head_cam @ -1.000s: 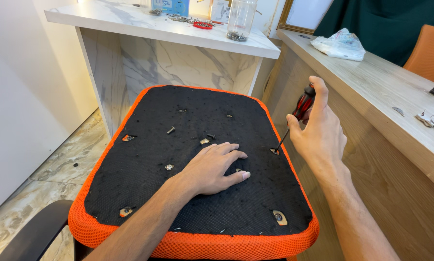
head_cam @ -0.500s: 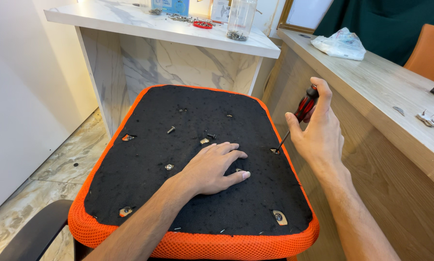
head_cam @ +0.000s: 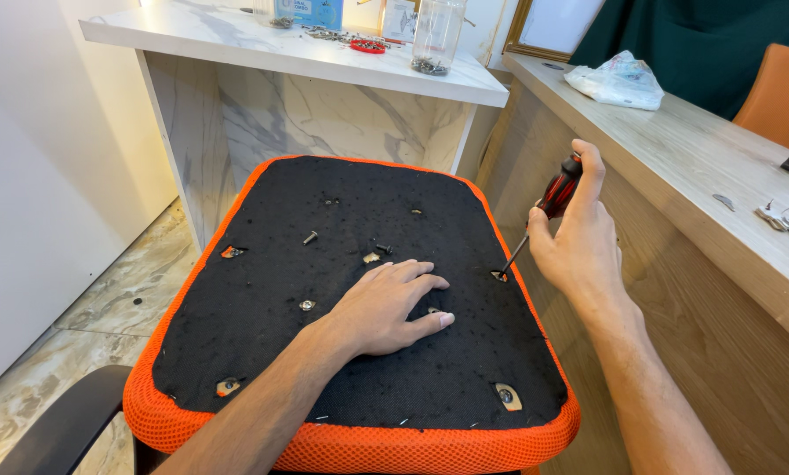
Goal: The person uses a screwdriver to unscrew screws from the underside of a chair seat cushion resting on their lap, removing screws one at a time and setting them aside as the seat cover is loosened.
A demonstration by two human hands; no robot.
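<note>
left hand: flat, palm down on the black underside of the seat; fingers spread, grasping nothing
right hand: clenched round the red-black handle of the screwdriver
screwdriver: tilted; tip in the hole at the seat's right edge
loose screws: lying on the black fabric, near the left hand
seat: orange mesh rim, beside the marble counter

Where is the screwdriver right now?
In the head view, the screwdriver is in the right hand, its tip at a hole on the right edge of the black seat underside, beside the wooden counter.
</note>
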